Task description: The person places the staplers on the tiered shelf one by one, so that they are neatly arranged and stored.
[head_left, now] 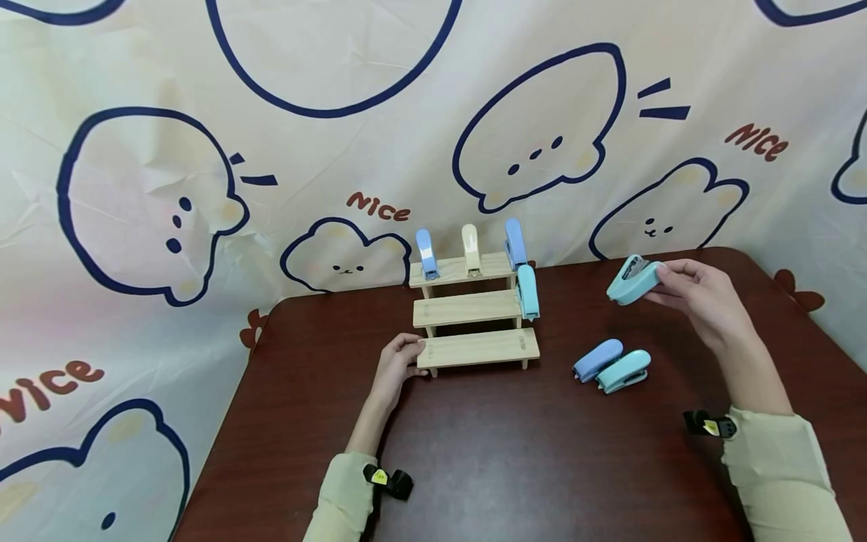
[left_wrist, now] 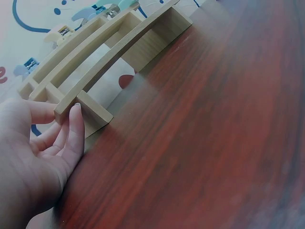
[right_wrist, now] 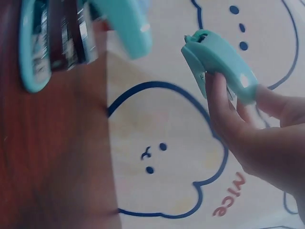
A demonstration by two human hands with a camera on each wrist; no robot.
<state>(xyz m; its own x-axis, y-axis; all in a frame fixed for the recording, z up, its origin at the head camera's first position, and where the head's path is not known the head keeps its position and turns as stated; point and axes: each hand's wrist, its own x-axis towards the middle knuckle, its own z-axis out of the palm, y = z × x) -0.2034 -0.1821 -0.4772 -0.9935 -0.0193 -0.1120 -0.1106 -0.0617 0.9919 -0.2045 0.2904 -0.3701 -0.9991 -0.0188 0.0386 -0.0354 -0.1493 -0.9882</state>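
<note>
My left hand (head_left: 393,369) pinches the left end of the lowest step of a three-tier wooden display stand (head_left: 477,348); in the left wrist view, thumb and fingers grip that step's corner. Raised above the table at the right, my right hand (head_left: 707,297) holds a turquoise mini stapler (head_left: 637,287) by one end. On the top step stand a blue stapler (head_left: 427,256), a cream stapler (head_left: 470,247) and another blue stapler (head_left: 515,242). A turquoise stapler (head_left: 527,292) stands at the right end of the middle step. The lowest step is bare.
Right of the stand, a blue stapler (head_left: 599,358) and a turquoise stapler (head_left: 625,371) lie side by side on the dark wooden table (head_left: 501,459). A cartoon-printed cloth (head_left: 352,165) hangs behind the table's back edge, close behind the stand.
</note>
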